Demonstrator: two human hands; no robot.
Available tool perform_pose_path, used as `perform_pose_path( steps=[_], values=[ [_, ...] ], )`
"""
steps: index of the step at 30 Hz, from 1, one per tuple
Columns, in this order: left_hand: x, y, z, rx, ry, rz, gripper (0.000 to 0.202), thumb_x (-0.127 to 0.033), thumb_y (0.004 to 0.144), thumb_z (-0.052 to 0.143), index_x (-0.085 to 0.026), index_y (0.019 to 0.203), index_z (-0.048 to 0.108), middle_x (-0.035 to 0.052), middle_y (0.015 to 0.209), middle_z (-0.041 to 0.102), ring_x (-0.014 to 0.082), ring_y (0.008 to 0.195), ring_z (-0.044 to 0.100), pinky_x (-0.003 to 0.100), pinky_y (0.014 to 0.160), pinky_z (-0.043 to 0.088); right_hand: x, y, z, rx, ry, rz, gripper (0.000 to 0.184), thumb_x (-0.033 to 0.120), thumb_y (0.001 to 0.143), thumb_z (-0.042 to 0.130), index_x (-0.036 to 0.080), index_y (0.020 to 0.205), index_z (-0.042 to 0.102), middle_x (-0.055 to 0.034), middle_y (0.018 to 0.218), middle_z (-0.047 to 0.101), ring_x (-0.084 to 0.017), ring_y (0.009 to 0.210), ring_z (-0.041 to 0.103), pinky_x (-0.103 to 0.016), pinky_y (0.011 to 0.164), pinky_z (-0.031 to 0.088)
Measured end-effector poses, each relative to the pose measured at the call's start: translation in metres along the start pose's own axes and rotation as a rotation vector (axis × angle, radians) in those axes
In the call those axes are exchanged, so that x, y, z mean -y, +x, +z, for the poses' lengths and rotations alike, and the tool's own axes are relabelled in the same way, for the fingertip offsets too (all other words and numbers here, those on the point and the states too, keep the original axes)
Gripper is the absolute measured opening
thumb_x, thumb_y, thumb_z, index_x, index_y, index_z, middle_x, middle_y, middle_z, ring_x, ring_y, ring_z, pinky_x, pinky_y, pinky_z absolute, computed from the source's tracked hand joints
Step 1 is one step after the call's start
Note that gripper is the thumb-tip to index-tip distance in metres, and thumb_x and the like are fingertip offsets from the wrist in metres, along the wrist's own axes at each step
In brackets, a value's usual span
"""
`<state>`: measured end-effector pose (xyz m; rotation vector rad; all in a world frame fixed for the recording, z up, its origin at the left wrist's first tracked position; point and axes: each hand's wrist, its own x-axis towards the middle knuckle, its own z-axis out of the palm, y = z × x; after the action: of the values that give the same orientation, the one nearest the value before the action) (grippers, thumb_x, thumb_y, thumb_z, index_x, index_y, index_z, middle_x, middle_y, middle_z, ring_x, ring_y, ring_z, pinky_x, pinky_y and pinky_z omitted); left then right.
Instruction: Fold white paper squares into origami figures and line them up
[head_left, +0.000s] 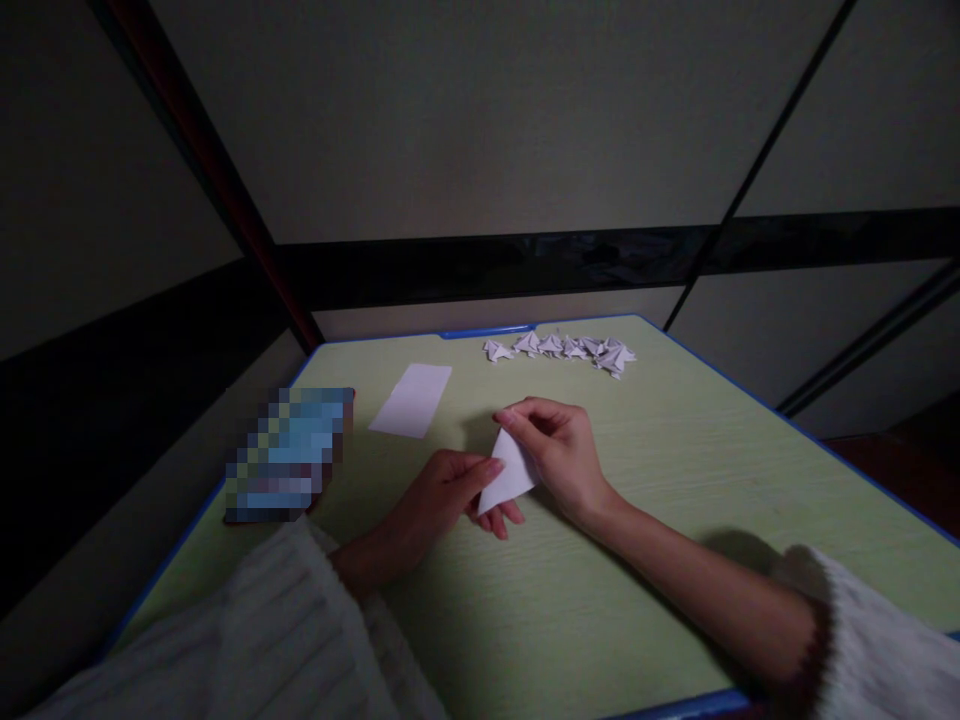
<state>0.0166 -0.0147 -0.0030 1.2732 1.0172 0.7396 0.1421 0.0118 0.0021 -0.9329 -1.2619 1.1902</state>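
The person's left hand (442, 495) and right hand (564, 452) meet over the middle of the pale green table (679, 470), both closed on one folded white paper (510, 470). The left hand pinches its lower left edge between thumb and fingers. The right hand grips its upper right side, with curled fingers reaching the top corner. The paper shows as a pointed, roughly triangular piece, held tilted just above the tabletop; whether it touches the surface cannot be told.

A flat white sheet (412, 400) lies apart from the hands, towards the far left. A row of small folded paper figures (562, 349) sits close along the far edge of the table, well apart from the hands. A blurred rectangular object (289, 455) rests against the left edge, near the left hand.

The table has a blue rim. The surface to the right of the right hand, and the near part between the two white knit sleeves (285, 640), lies open.
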Motion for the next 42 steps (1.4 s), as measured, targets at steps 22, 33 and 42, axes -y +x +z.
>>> perform_pose_path(
  steps=[22,33,42],
  values=[
    [0.006,0.001,-0.001,0.011,-0.06,-0.05,0.022,-0.031,0.071,0.048,-0.012,0.061,0.054,0.0048,0.056,0.065,0.0123,0.049,0.061,0.021,0.048,0.047,-0.007,0.009,-0.007,-0.145,-0.02,0.04,0.018,0.03,0.058,0.062,0.012,0.057,0.059,0.002,0.048,0.051,-0.006,0.041,0.038,-0.019,0.038,0.027],
    [0.01,0.002,-0.001,-0.105,-0.042,-0.01,0.018,-0.024,0.07,0.048,-0.011,0.072,0.059,0.0035,0.059,0.066,0.0127,0.053,0.062,0.024,0.054,0.048,-0.012,0.015,-0.013,-0.211,-0.064,-0.051,0.021,0.032,0.062,0.059,0.012,0.058,0.057,0.0026,0.049,0.047,-0.005,0.042,0.035,-0.019,0.039,0.025],
    [0.009,0.0,-0.005,-0.037,-0.082,0.0,0.022,-0.032,0.068,0.051,-0.011,0.06,0.055,0.0034,0.052,0.064,0.0125,0.044,0.06,0.022,0.044,0.045,-0.013,0.015,-0.012,-0.225,-0.002,-0.013,0.019,0.03,0.06,0.061,0.011,0.057,0.058,0.0025,0.048,0.049,-0.005,0.041,0.036,-0.019,0.039,0.025]
  ],
)
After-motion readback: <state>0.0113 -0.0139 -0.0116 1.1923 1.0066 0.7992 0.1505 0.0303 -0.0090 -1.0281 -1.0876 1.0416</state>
